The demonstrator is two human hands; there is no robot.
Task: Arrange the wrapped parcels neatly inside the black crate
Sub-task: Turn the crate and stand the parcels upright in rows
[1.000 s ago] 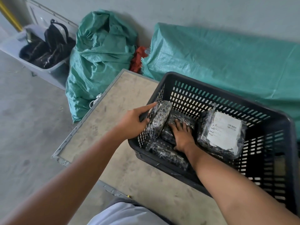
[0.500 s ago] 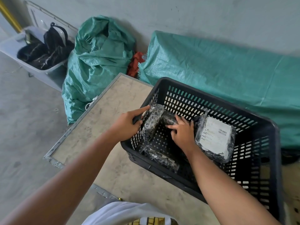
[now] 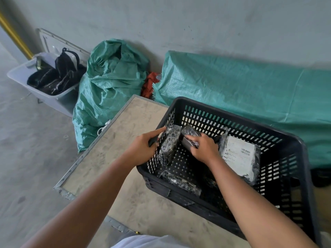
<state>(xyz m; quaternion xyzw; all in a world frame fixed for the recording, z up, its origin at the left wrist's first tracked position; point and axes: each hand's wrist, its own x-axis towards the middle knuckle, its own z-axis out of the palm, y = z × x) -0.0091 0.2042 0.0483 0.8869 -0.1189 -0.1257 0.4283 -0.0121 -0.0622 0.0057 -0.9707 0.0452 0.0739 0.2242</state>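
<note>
Wrapped parcel (image 3: 190, 136), film-slick and seemingly light and firm, best gripped across its ends, being held by right hand (image 3: 204, 149) near black crate (image 3: 232, 111) far-left corner; left hand (image 3: 143, 149) clasping the left rim

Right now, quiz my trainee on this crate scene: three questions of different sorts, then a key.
1. True or false: the labelled plastic-wrapped parcel lies outside the black slotted plastic crate.
2. Which hand grips the crate's wall? A left hand B right hand
3. Fill in: the right hand holds a small dark wrapped ___.

Key: 1 false; 2 A; 3 parcel.
</note>
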